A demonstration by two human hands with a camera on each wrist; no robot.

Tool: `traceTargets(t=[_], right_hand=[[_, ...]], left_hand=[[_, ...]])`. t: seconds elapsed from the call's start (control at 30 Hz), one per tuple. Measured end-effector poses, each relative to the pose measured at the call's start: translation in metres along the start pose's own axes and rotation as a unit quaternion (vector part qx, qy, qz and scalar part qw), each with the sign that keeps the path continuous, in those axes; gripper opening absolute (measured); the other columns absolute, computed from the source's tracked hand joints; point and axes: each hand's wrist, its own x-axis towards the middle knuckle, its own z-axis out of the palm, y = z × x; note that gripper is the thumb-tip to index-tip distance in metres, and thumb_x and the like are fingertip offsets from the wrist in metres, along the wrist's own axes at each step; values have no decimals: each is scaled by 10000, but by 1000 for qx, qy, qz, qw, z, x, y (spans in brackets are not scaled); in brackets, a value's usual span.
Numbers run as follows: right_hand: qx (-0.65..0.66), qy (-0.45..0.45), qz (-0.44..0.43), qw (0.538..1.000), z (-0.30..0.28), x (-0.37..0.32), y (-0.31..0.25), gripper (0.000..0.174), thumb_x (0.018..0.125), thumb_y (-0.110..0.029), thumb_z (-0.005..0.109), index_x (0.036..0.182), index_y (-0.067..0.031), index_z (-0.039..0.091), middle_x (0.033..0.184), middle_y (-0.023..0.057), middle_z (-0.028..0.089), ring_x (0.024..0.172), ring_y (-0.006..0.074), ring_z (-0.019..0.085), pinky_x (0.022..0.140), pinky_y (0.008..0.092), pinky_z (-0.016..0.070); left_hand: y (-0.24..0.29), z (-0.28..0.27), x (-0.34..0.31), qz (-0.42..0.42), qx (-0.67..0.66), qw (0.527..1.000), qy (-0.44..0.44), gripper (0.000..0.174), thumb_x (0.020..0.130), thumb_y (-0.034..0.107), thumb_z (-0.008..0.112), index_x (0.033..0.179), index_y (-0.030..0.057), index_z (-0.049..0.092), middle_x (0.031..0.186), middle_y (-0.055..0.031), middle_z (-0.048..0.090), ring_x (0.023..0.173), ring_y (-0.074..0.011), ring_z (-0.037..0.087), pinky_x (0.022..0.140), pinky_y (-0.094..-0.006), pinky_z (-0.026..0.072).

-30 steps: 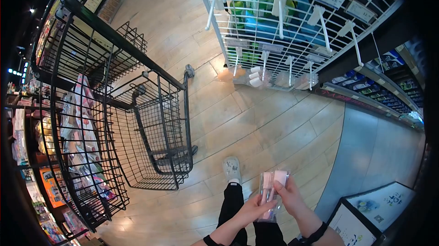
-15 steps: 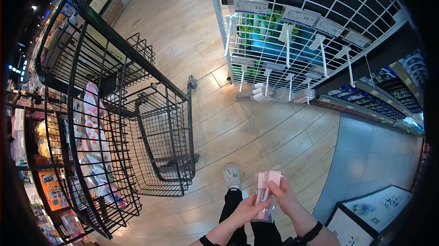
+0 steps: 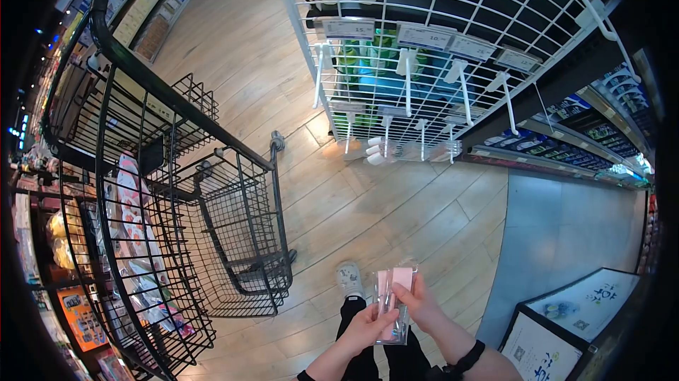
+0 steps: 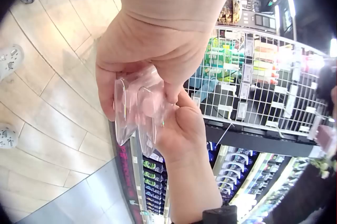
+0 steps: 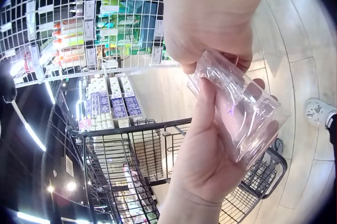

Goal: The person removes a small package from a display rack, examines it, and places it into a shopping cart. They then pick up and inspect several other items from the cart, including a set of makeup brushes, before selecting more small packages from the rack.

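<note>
In the head view, two slim clear plastic packets [image 3: 403, 275] with pale pink items inside are held side by side, low in front of the body. My left hand [image 3: 366, 328] grips the left one with its thumb across the front. My right hand [image 3: 421, 304] pinches the other near its top, thumb on the pink part. In the left wrist view, the packets' clear ends [image 4: 126, 124] stick out below my left hand [image 4: 152, 45]. Shiny wrapping [image 5: 247, 116] lies over the palm of my left hand in the right wrist view. The exact kind of the pink items cannot be made out.
A black wire shopping cart [image 3: 244, 204] stands at the left, with flat patterned packages [image 3: 138, 225] in its basket. Ahead rises a white wire rack [image 3: 396, 73] with hooks and price tags. Lower right is a white sign board [image 3: 573, 310]. A shoe [image 3: 349, 278] stands on the wood-look floor.
The view has shifted, so the hands and packets sit farther left and more of the rack's upper part shows. Both hands keep their hold on the packets.
</note>
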Motion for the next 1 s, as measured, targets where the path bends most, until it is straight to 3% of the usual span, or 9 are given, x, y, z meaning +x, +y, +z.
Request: traceTargets(t=[0.4,0.5,0.77,1.0], right_hand=[[13,50,-31,998,-15,-11,5,333,866,-101,545,1142,-7,383,1029,76,521,939,136,513,811,278,438],[6,73,-29,997,-16,-15,0,333,864,-106,542,1146,-13,390,1018,71,519,922,135,513,799,279,440],[14,86,-22,996,-25,-15,6,370,863,-134,566,1151,-7,370,1044,82,506,945,139,503,809,283,440],[52,61,-28,996,-31,-22,-7,386,870,-104,555,1163,26,341,1070,107,508,979,149,514,836,282,431]], left_hand=[[1,18,1,-21,43,999,-19,366,857,289,609,1093,24,515,937,-18,584,811,-81,559,694,-236,465],[-1,25,3,-23,20,1000,-8,368,833,315,638,1026,14,550,865,-3,592,750,-59,548,656,-214,454],[6,47,-6,38,23,999,22,466,775,237,708,1089,6,453,900,-40,567,780,-95,565,674,-239,473],[7,51,-7,-3,40,999,14,436,786,213,696,1077,-3,454,903,-49,563,789,-99,564,661,-245,478]])
